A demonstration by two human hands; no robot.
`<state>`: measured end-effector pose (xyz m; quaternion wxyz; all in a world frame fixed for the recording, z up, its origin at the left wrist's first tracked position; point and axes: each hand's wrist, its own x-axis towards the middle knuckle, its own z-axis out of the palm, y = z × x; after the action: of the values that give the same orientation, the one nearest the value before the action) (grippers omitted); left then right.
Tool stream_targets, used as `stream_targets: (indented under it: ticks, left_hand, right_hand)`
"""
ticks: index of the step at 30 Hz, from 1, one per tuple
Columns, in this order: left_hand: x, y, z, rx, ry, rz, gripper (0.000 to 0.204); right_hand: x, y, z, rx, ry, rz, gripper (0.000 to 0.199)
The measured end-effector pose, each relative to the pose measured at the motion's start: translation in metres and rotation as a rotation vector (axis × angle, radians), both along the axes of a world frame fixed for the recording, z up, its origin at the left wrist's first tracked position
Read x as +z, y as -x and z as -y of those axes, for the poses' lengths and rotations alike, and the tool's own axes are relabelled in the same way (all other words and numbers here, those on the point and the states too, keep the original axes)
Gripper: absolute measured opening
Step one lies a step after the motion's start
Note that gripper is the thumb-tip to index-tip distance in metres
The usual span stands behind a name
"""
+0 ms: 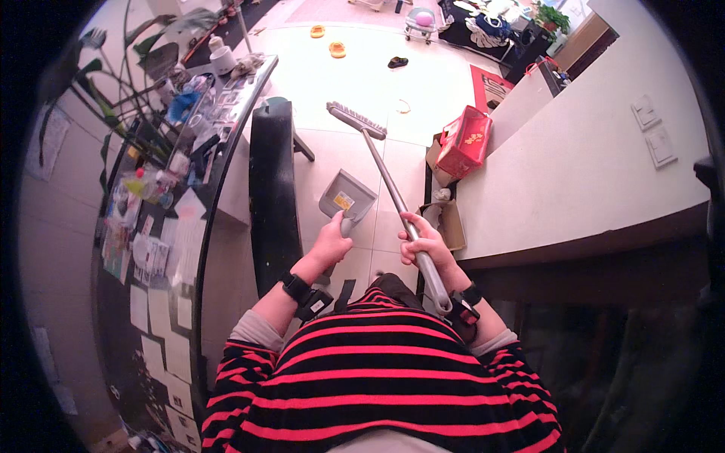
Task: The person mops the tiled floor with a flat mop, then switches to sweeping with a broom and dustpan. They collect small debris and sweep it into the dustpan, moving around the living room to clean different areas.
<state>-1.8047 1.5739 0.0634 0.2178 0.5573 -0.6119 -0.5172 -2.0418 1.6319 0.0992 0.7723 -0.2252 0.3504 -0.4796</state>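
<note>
My left hand (330, 243) is closed round the short grey handle of a dustpan (349, 193), whose pan points away from me and bears a yellow label. In my right hand (424, 243) is the long grey pole of a broom (387, 175). The fingers wrap the pole, and its near end reaches back to my right wrist. The broom's bristled head (356, 121) is farther off, beyond the dustpan and apart from it. Whether the head touches the pale tiled floor I cannot tell.
On my left a black bench (273, 189) stands beside a cluttered long table (175, 226) with a leafy plant. At right are a red box (464, 142), an open cardboard box (451, 225) and a white wall (574, 162). Orange slippers (337, 50) and a dark shoe (398, 63) lie far ahead.
</note>
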Motion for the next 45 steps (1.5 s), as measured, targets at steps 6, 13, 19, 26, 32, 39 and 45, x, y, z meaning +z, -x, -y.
stream_targets:
  ticks: [6,13,19,26,32,39,45]
  left_hand:
    - [-0.022,0.012,0.119,0.022,-0.07,-0.02,0.064]
    - [-0.029,0.046,0.287,0.015,-0.055,0.054,0.067]
    - [-0.026,0.058,0.409,0.057,-0.111,0.02,0.068]
    - [-0.031,0.062,0.576,0.048,-0.162,-0.033,0.067]
    - [-0.035,0.081,0.709,-0.047,-0.193,-0.008,0.066]
    - [-0.03,0.117,0.839,-0.142,-0.244,0.045,0.067]
    - [-0.042,0.159,0.897,-0.138,-0.242,0.103,0.067]
  right_hand:
    - [-0.051,0.067,0.101,0.026,-0.36,-0.009,0.012]
    - [-0.096,0.137,0.239,0.013,-0.467,0.088,0.013]
    - [-0.088,0.167,0.381,-0.008,-0.442,0.106,0.01]
    - [-0.118,0.175,0.525,-0.014,-0.67,0.1,0.016]
    - [-0.12,0.186,0.613,-0.107,-0.713,0.128,0.012]
    - [-0.111,0.225,0.708,-0.265,-0.693,0.116,0.008]
    - [-0.135,0.3,0.801,-0.348,-0.709,0.017,0.014]
